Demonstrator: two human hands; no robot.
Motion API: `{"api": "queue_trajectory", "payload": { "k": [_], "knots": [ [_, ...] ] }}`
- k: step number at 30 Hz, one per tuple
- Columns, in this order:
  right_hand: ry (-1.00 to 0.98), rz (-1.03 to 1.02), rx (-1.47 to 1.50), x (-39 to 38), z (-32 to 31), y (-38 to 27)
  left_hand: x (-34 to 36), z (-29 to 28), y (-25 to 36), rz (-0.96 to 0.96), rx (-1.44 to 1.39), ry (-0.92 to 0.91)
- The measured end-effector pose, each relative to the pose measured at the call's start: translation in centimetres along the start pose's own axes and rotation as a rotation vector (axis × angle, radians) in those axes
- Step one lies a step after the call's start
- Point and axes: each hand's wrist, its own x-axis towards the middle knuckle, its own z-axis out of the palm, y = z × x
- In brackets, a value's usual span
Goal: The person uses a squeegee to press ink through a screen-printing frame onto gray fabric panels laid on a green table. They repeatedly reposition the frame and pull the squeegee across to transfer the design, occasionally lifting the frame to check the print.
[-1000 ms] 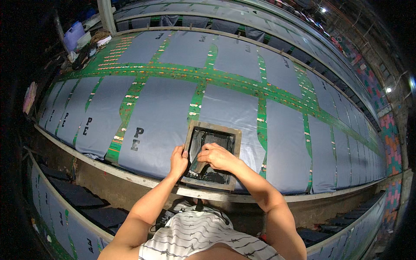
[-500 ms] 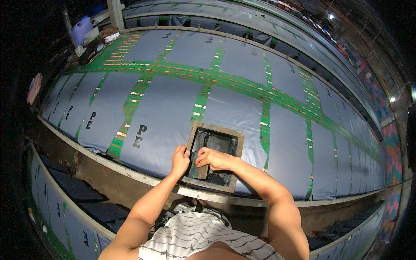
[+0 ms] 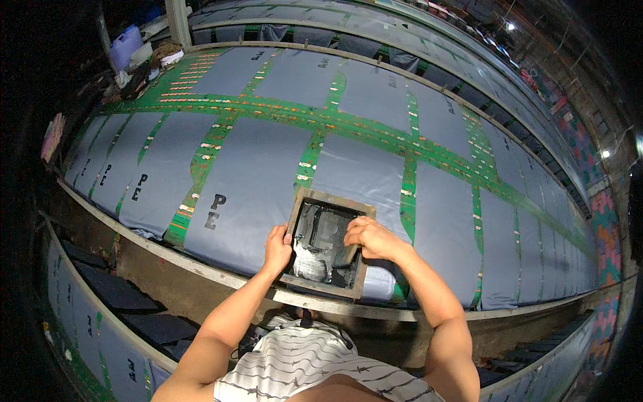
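A wooden screen-printing frame (image 3: 337, 199) lies flat on a grey fabric panel near the table's front edge. Wet black ink is smeared over its dark mesh (image 3: 320, 231), thickest toward the near left. My left hand (image 3: 278, 250) is closed on the frame's left side, thumb on the rim. Inside the frame, along its right side, my right hand (image 3: 372, 238) grips a squeegee (image 3: 351, 254) with the fingers bent over its top. Most of the squeegee is hidden beneath that hand.
The long table (image 3: 321, 305) carries grey fabric panels (image 3: 244, 161) with black printed marks, laid over a green patterned surface (image 3: 308, 163). Further tables stand behind and at lower left. A purple jug (image 3: 125, 47) sits at the far left, beside a post (image 3: 178, 23).
My right hand has carried the squeegee across the mesh from the frame's left side to its right, leaving smeared ink behind. My left hand and the frame have stayed put.
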Motion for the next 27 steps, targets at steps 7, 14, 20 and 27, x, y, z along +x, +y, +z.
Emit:
{"api": "queue_trajectory", "payload": {
  "k": [7,14,20,27],
  "knots": [
    [0.321,0.558,-0.218,1.4,3.4,0.5,-0.1,-0.3,0.6,0.017,0.036,-0.001],
    [0.443,0.562,-0.286,4.7,6.3,1.9,0.0,-0.2,0.5,0.026,0.083,-0.003],
    [0.359,0.427,-0.198,5.6,6.7,2.1,-0.1,0.0,0.3,0.008,0.065,-0.009],
    [0.061,0.095,-0.107,3.5,5.6,-0.3,0.0,-0.1,0.4,0.030,0.087,-0.020]
  ]
}}
